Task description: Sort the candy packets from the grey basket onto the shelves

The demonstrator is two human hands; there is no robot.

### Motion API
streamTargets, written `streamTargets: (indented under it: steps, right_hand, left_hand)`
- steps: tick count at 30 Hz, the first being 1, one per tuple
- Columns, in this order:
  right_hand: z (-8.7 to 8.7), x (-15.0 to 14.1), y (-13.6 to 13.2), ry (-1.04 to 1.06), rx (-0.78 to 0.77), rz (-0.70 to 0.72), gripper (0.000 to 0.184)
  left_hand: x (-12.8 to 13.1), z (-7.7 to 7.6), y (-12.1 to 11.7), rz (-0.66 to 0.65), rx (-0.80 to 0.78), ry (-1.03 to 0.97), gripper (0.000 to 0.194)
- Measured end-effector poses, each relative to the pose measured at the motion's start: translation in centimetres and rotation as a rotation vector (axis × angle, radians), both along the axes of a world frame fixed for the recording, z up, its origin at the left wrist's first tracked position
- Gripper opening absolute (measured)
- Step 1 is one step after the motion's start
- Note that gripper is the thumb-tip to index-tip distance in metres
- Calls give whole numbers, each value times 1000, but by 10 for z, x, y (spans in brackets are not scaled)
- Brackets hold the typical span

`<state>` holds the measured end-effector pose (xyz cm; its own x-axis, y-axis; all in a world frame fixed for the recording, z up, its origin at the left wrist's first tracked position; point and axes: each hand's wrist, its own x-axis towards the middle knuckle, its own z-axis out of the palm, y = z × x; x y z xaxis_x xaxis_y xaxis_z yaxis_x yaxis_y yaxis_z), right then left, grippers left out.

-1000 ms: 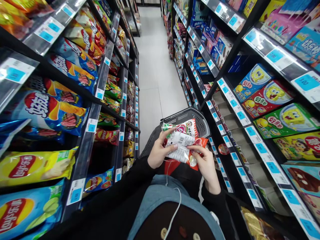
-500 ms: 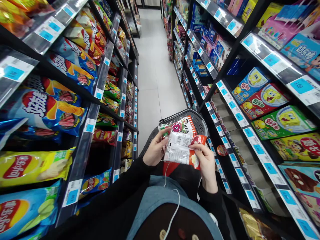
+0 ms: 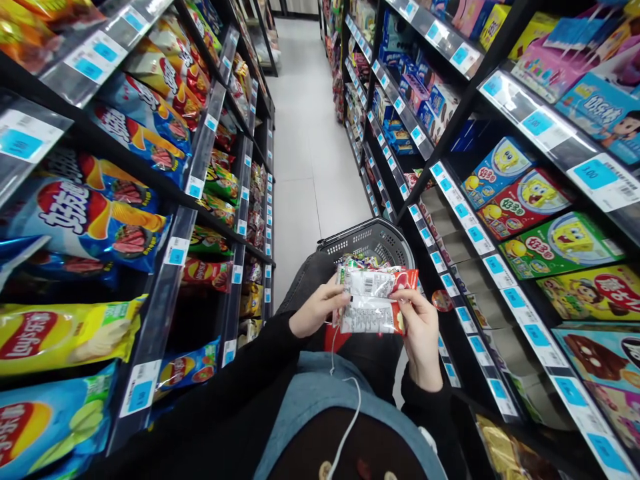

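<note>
Both hands hold a white and red snack packet (image 3: pixel 371 313) in front of my lap, its printed back with a barcode facing up. My left hand (image 3: pixel 320 308) closes on its left edge, where a bit of green packaging shows beneath. My right hand (image 3: pixel 421 333) pinches the red right end between thumb and fingers. Just beyond the packet is a dark plastic shopping basket (image 3: pixel 400 241), with several colourful packets (image 3: pixel 361 261) inside, partly hidden by what I hold. A white cable (image 3: pixel 356 407) hangs down my front.
Shelves of crisp bags (image 3: pixel 90 220) line the left side, with a yellow bag (image 3: pixel 65 333) near me. On the right, shelves hold biscuit boxes (image 3: pixel 563 245) behind price-tag strips (image 3: pixel 483 233). A pale tiled floor (image 3: pixel 295 127) runs ahead between them.
The packet has levelled out and shifted slightly right with my hands. The red-striped packet that stuck up behind it is out of sight, and more of the basket's inside shows.
</note>
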<state>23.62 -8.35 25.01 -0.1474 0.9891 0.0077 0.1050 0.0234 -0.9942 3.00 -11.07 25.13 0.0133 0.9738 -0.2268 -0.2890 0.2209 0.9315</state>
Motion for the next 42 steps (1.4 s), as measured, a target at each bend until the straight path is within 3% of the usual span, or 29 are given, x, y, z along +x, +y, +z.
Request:
streamTargets:
  steps: [7,11,14,18,22,27,30,34,42]
  right_hand:
    - [7,-1,0,-170,-34,101,20]
    - [5,-2,1,-119,-83,124,10]
    - [0,-4,-1,-127,-76,86,13]
    - [-4,-6,-4,-207,-25,102,17]
    - [-8,-4,-5,-246,-51,152,19]
    - [-13,-6,-5,-235,-55,177,19]
    - [-15,-7,-4,-210,-47,210,20]
    - [-17,-7,-2,-222,-36,245,23]
    - [-23,-12,-1,-231,17,230,24]
  left_hand:
    - [8,-6,3,99,33,198,24]
    - [13,-11,3,124,-15,183,25]
    - [17,-10,3,142,-147,31,29]
    - [19,-4,6,75,-391,-157,30]
    - [16,-5,8,85,-460,-185,17]
    - [11,-12,7,-16,-574,-183,9]
    - [11,-12,4,-104,-614,-223,18]
    - [12,-13,2,-121,-631,-254,31]
    - [10,-11,0,-218,-549,-364,53]
